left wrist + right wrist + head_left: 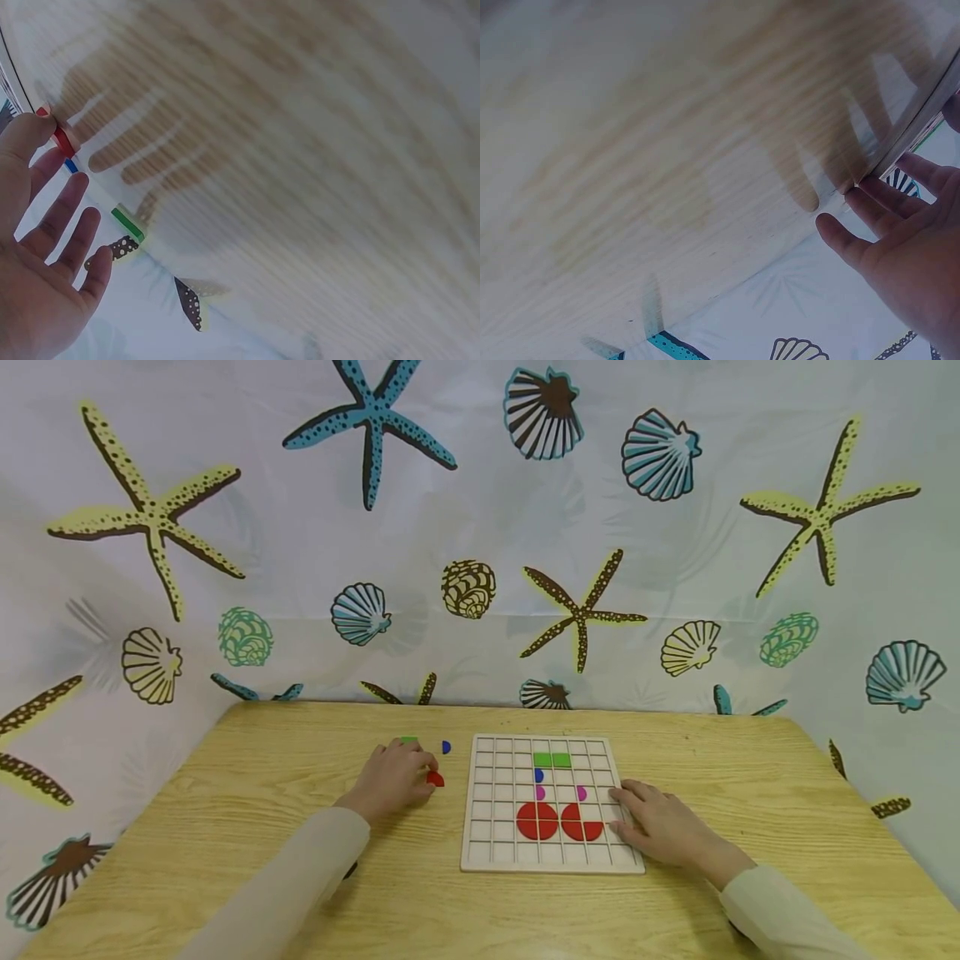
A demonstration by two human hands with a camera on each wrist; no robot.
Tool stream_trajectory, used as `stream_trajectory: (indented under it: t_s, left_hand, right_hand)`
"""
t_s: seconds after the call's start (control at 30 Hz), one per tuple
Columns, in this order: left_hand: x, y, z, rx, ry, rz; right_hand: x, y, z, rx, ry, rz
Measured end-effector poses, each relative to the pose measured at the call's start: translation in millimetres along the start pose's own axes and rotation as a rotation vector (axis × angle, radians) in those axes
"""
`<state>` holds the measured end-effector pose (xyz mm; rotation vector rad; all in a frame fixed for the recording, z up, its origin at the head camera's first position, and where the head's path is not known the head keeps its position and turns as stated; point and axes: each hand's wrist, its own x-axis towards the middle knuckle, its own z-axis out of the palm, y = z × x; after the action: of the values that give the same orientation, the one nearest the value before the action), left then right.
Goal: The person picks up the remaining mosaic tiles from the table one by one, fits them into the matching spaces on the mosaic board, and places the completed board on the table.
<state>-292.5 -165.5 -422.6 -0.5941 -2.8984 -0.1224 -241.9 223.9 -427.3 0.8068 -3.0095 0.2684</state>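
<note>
Between the thumb and index finger of my left hand point(393, 779) is a red quarter-circle piece point(436, 779), pinched close over the table left of the board. The left wrist view also shows this red piece point(64, 140) at the fingertips, other fingers spread. My right hand point(663, 822) rests at the right edge of a white grid board point(491, 856), fingers extended along it. On the board lie a full red circle point(528, 812), a red circle lacking its upper right quarter point(572, 831), two green squares point(562, 760), a blue half-circle point(538, 775) and two magenta half-circles point(581, 793).
Beyond my left hand, a loose blue half-circle point(446, 747) and a partly hidden green piece point(408, 740) lie on the wooden table point(405, 902). A cloth backdrop point(465, 510) printed with starfish and shells stands behind the table and along both sides.
</note>
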Motion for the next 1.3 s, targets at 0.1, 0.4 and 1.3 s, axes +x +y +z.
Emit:
stream_trajectory:
  t_s: [0.1, 0.4, 1.3]
  left_hand:
    - [1.5, -0.9, 0.7, -0.011, -0.004, 0.006]
    - [3.2, -3.5, 1.2, -0.043, -0.006, 0.014]
    - [12.3, 26.5, -10.6, -0.026, 0.047, 0.135]
  right_hand:
    - [-0.2, 0.3, 0.6, 0.004, -0.001, 0.005]
    - [-0.4, 1.6, 0.5, -0.005, 0.005, 0.000]
    - [1.6, 5.1, 3.6, 0.003, 0.009, 0.002]
